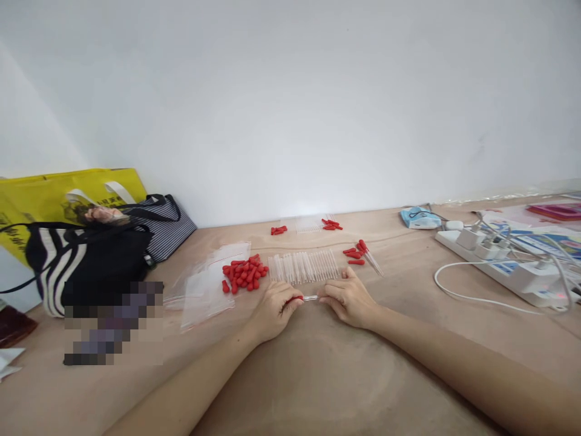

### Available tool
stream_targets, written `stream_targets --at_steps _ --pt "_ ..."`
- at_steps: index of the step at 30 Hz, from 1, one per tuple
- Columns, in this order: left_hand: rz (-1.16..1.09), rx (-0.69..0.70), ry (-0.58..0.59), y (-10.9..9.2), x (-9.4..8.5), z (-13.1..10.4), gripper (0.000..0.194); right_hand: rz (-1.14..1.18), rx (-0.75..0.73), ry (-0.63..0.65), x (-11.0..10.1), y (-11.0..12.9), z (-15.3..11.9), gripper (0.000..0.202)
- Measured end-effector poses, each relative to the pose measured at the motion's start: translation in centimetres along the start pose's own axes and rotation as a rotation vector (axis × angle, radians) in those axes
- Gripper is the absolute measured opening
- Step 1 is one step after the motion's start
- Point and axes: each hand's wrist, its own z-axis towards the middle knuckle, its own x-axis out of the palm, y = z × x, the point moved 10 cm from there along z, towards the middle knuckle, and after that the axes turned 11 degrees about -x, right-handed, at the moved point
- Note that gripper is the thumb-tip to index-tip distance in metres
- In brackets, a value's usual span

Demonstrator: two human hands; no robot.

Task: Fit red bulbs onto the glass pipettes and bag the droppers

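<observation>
My left hand (276, 309) pinches a red rubber bulb (297, 298), mostly covered by the fingers. A thin clear dropper tube (311, 298) runs from the bulb to my right hand (347, 301), whose fingers are closed on its other end. Whether the tube sits inside the bulb I cannot tell. Just beyond my hands lies a row of clear dropper tubes (303, 266), side by side. A heap of red rubber bulbs (245, 274) is to their left. On the right are several loose red bulbs (355, 262) and droppers with red bulbs fitted (372, 259).
Clear plastic bags (206, 297) lie left of the heap. More red bulbs (332, 224) are near the wall. A black bag (91, 260), striped bag (166, 227) and yellow bag (27, 200) stand left. At right are a power strip (499, 266), cables and a blue mask (420, 218).
</observation>
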Motion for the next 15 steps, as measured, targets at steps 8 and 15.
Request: stream_targets --at_steps 8,15 --pt "0.056 0.053 0.017 -0.28 0.68 -0.05 0.022 -0.061 -0.022 -0.01 -0.06 0.56 0.13 0.019" --pt "0.078 0.09 0.035 -0.67 0.96 -0.12 0.025 -0.024 0.019 0.019 0.43 0.52 0.4 0.018"
